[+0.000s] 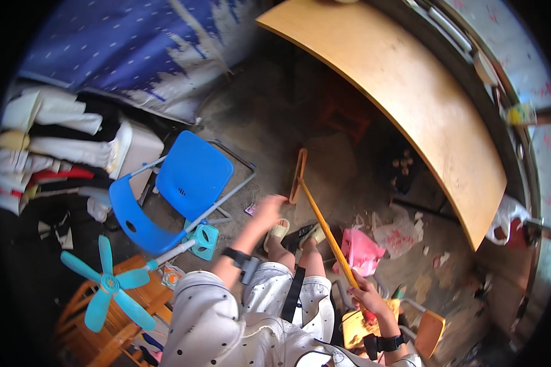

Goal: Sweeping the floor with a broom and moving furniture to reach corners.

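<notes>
My right hand grips the lower-right end of a yellow pole, just above its red tip. The pole slants away to a long, narrow orange-brown head, which looks like a broom's; bristles cannot be made out in the dark. My left hand is stretched forward, blurred, beside the near end of that head in the picture. Whether the two touch, and how the fingers lie, is unclear. Below the hands are my feet in pale slippers.
A blue folding chair and turquoise fan stand left. A wooden tabletop curves across the upper right. Pink and clear plastic bags lie near my feet among litter. A small yellow chair is close by my right arm.
</notes>
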A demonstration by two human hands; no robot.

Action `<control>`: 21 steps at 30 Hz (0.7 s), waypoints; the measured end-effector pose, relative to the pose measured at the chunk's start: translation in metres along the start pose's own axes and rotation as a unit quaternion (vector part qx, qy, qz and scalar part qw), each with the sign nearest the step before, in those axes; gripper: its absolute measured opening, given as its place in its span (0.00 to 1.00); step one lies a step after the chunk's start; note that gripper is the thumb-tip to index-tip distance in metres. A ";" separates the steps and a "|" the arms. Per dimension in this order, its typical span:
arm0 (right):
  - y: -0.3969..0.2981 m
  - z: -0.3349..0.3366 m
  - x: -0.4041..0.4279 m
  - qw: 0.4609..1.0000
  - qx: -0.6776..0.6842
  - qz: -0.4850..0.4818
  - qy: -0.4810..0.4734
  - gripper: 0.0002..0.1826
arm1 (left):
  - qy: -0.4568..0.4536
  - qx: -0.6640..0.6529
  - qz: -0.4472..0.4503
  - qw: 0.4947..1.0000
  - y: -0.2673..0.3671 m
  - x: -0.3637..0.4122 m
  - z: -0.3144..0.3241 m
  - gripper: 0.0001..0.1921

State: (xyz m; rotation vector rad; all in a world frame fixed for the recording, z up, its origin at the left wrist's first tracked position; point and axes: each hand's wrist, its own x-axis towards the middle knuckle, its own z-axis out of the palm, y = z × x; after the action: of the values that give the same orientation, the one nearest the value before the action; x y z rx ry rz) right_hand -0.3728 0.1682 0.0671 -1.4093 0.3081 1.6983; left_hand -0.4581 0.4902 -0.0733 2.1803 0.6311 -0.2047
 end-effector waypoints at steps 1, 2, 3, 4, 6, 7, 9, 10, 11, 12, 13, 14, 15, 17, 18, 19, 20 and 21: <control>-0.007 0.003 0.006 0.999 -0.037 -0.005 -0.006 0.33 | 0.073 0.045 -0.035 0.996 -0.033 -0.012 -0.040 0.21; -0.017 0.006 0.011 0.998 -0.054 -0.007 -0.012 0.33 | 0.151 -0.016 -0.146 0.978 -0.057 -0.030 -0.078 0.22; -0.027 0.011 0.019 0.994 -0.108 0.001 -0.003 0.33 | 0.240 0.090 -0.145 0.956 -0.085 -0.059 -0.116 0.21; -0.036 0.016 0.028 0.987 -0.159 0.009 0.010 0.33 | 0.304 0.137 -0.163 0.928 -0.104 -0.088 -0.150 0.20; -0.051 0.021 0.045 0.977 -0.211 -0.001 -0.003 0.33 | 0.382 0.225 -0.259 0.858 -0.147 -0.154 -0.194 0.23; -0.058 0.022 0.052 0.969 -0.246 -0.007 -0.005 0.32 | 0.405 0.241 -0.348 0.811 -0.152 -0.179 -0.206 0.24; -0.073 0.029 0.063 0.953 -0.304 0.011 -0.001 0.33 | 0.413 0.230 -0.433 0.767 -0.168 -0.222 -0.220 0.26; -0.079 0.034 0.064 0.946 -0.325 0.023 0.008 0.32 | 0.436 0.216 -0.476 0.732 -0.185 -0.242 -0.221 0.28; -0.087 0.041 0.064 0.938 -0.344 0.034 0.024 0.32 | 0.456 0.199 -0.513 0.699 -0.199 -0.251 -0.220 0.30; -0.090 0.039 0.068 0.934 -0.353 0.036 0.026 0.32 | 0.433 0.125 -0.566 0.690 -0.216 -0.256 -0.218 0.35; -0.089 0.032 0.074 0.944 -0.327 0.039 0.018 0.32 | 0.435 0.120 -0.572 0.685 -0.243 -0.267 -0.211 0.35; -0.089 0.031 0.079 0.953 -0.301 0.042 0.001 0.32 | 0.479 0.056 -0.545 0.686 -0.277 -0.287 -0.207 0.35; -0.093 0.035 0.081 0.950 -0.308 0.043 -0.008 0.32 | 0.519 -0.008 -0.512 0.684 -0.304 -0.302 -0.202 0.35; -0.099 0.044 0.085 0.955 -0.292 0.052 -0.018 0.32 | 0.531 -0.142 -0.487 0.679 -0.336 -0.320 -0.196 0.35; -0.100 0.049 0.088 0.957 -0.282 0.065 -0.013 0.33 | 0.528 -0.273 -0.446 0.669 -0.345 -0.328 -0.197 0.35; -0.103 0.050 0.085 0.956 -0.286 0.067 0.010 0.33 | 0.515 -0.293 -0.445 0.671 -0.342 -0.306 -0.186 0.35; -0.106 0.046 0.076 0.957 -0.279 0.069 0.047 0.32 | 0.521 -0.335 -0.438 0.652 -0.318 -0.261 -0.178 0.34; -0.108 0.049 0.071 0.958 -0.273 0.070 0.058 0.32 | 0.540 -0.357 -0.435 0.626 -0.299 -0.246 -0.186 0.33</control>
State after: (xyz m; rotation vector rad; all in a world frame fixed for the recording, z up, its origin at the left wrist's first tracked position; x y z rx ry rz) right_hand -0.3224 0.2968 0.0559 -1.9312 -0.0080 1.9064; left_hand -0.8331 0.6984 -0.0733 0.8340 1.9984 0.8261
